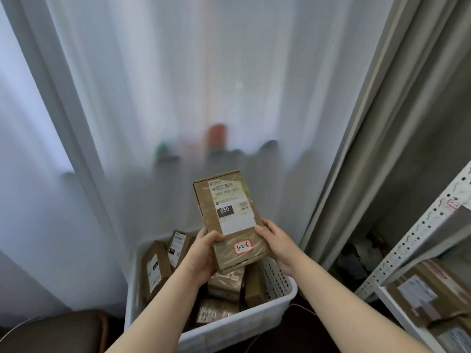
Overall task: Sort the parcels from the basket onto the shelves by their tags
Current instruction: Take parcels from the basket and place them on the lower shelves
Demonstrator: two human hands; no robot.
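I hold a brown cardboard parcel upright above the white basket. It carries a white shipping label marked 060 and a small red-edged tag that reads 3-2-6. My left hand grips its lower left side, thumb over the front. My right hand grips its lower right edge. Several more brown parcels lie in the basket below.
A white metal shelf unit stands at the right, with parcels on a lower level. White sheer curtains hang behind the basket and a grey curtain to the right. A brown seat shows at bottom left.
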